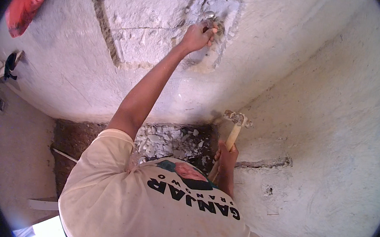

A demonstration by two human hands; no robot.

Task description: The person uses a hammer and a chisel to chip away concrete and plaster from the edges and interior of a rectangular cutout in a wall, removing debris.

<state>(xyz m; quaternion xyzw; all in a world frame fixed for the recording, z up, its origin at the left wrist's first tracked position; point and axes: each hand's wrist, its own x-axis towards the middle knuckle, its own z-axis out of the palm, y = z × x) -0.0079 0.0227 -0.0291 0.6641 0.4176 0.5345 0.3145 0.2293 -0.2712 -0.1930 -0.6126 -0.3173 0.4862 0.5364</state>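
My left hand [198,37] reaches up to the wall and grips a metal chisel [209,16] with a rounded head and a ribbed shank. Its working tip is hidden by my fingers. The hand is over the right part of a shallow recess [145,11] cut into the plaster, where the surface is rough and broken. Lower down, near the corner of the walls, my right hand [226,156] is closed around the wooden handle of a hammer [233,133]. The hammer's head, crusted with pale dust, points upward and is apart from the chisel.
Broken plaster rubble [163,141] lies on the dark floor below the recess. A red plastic bag [31,0] hangs at upper left, with dark and pale cloths [8,66] lower down. A side wall [329,132] with a chipped groove [264,163] stands close on the right.
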